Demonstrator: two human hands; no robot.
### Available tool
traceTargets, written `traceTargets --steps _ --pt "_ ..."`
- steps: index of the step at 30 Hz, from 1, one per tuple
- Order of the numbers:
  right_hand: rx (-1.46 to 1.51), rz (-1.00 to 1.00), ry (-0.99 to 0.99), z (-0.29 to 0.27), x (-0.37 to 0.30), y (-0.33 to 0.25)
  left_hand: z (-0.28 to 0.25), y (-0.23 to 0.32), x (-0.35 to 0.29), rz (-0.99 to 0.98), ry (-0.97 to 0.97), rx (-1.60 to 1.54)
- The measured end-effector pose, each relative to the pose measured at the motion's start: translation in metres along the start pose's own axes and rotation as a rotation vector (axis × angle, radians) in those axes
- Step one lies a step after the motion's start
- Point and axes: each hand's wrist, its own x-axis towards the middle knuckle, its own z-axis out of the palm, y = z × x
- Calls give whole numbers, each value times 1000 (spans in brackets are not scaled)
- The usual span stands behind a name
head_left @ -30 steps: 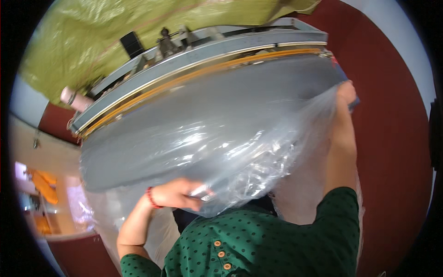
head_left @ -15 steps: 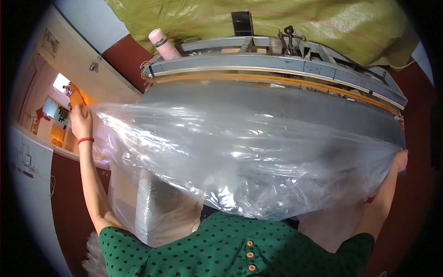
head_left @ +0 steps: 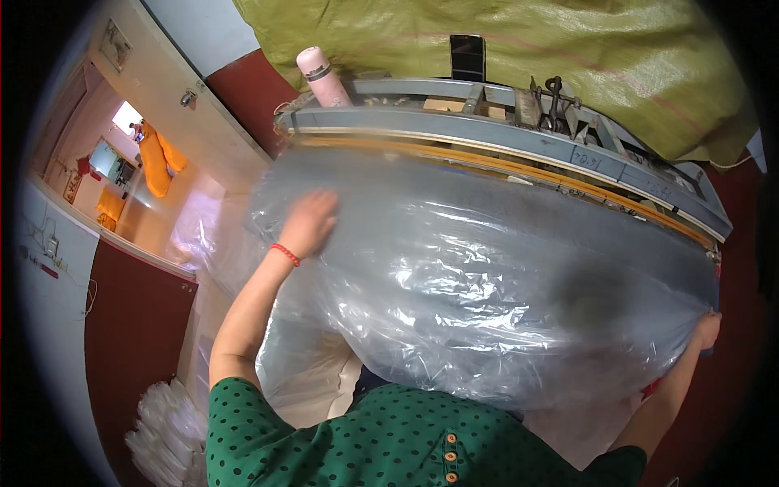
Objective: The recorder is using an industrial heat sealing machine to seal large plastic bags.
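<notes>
A wide sheet of clear plastic film (head_left: 454, 276) spreads in front of me, shiny and creased, over a grey surface, its near edge hanging close to my body. My left hand (head_left: 311, 223), a red beaded bracelet at its wrist, lies flat over the left part of the film; its fingers look extended but are smeared by motion. Over at the far right, my right hand (head_left: 708, 331) is closed on the right edge of the film, with the sheet pulled into folds there.
Behind the film runs a long grey metal frame (head_left: 503, 140) with an orange strip (head_left: 454, 152). A pink bottle (head_left: 323, 79) and a dark phone (head_left: 466, 58) stand at it, before a yellow-green sheet (head_left: 584, 49). Bundled plastic (head_left: 166, 430) lies lower left, near an open door (head_left: 174, 73).
My left hand has let go of the film's left edge and moved right, onto the sheet. The film's left side has dropped. My right hand still grips its edge, lower in view.
</notes>
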Motion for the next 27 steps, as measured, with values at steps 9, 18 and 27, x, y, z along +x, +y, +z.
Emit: traceTargets --steps 9,18,27 --pt "271 13 45 25 33 46 27 15 41 -2 29 102" --pt "1026 -72 37 28 63 140 37 17 82 -97 240 -43" --pt "1281 17 -76 13 69 153 69 -17 104 -158 276 -206"
